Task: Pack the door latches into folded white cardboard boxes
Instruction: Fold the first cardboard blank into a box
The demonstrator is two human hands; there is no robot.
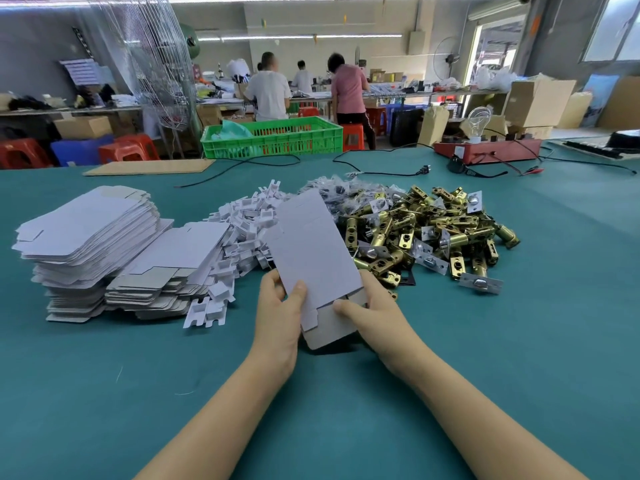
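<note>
Above the teal felt-covered table (pixel 104 358), flat unfolded white cardboard box blank (pixel 313 251), tilted upright, pinched at its lower end: left hand (pixel 280 313) thumb on the front, right hand (pixel 372 306) thumb on the grey flap. Beyond, at left, stacked flat white box blanks (pixel 90 244); middle, small white cardboard inserts (pixel 242 230); right, heaped brass-coloured metal door latches (pixel 426 230). Farther, green plastic slotted crate (pixel 273 136).

You are looking at blank white cardboard and distant sheets; no text or label is showing legibly.

Teal table (pixel 346 427) — box blanks (pixel 90 233), latches (pixel 426 233)
</note>
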